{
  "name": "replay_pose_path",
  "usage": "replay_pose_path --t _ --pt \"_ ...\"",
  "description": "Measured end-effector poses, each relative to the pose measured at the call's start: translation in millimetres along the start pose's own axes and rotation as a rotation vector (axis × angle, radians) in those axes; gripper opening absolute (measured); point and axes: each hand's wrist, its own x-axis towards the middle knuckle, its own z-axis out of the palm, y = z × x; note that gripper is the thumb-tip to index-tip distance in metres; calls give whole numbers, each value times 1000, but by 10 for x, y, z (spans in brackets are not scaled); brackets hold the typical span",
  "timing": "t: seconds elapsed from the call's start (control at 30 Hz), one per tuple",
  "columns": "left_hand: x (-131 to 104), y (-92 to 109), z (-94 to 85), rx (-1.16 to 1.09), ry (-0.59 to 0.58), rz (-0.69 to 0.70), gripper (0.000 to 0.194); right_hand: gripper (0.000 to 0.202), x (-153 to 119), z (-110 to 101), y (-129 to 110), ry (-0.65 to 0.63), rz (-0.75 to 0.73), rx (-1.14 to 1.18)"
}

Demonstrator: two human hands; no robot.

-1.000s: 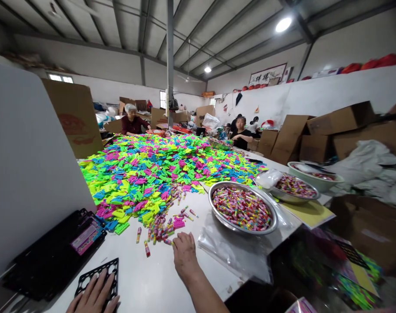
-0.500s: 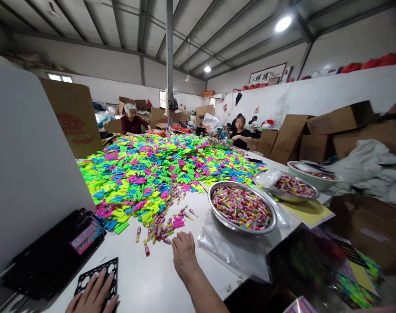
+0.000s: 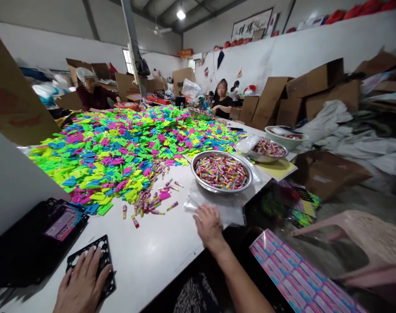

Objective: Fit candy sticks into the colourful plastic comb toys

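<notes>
My left hand (image 3: 83,280) lies flat, fingers spread, on a black plastic tray with round holes (image 3: 110,282). My right hand (image 3: 209,224) rests at the near left edge of a stack of clear plastic bags (image 3: 232,211), fingers loosely bent, and I see nothing in its grasp. Beyond it stands a metal bowl (image 3: 222,190) full of small wrapped candy tubes (image 3: 220,171). Between my hands and the large heap of bright plastic toy pieces (image 3: 135,143), loose candy tubes (image 3: 145,202) lie scattered beside a pink toy piece (image 3: 164,194).
Black trays (image 3: 18,248) with a printed card (image 3: 62,224) are stacked at left. A second bowl (image 3: 269,158) and a basin (image 3: 305,138) stand at right. Below the table edge are printed card sheets (image 3: 302,278) and a pink stool (image 3: 367,230). Two co-workers sit across the heap.
The view has swung right and down. My right hand has moved from the loose candy tubes rightward to the plastic bags. My left hand stays on the tray; the printed sheets show more.
</notes>
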Motion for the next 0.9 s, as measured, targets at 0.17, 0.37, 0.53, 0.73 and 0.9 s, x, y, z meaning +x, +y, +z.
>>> replay_pose_path --t 0.17,0.37,0.53,0.73,0.9 --pt "48 82 -33 39 112 -94 50 26 -318 -293 889 44 147 -217" --pt "285 711 -166 -316 209 152 48 30 -397 -170 1156 18 166 -218" --pt "443 1473 -224 -773 -137 69 47 29 -300 -92 1167 12 190 -251" --pt "825 1951 -348 -1045 -441 -8 52 27 -116 -298 1355 -48 364 -361" --pt "1155 2236 -353 -1053 -513 93 58 18 -90 -249 1383 -57 312 -360"
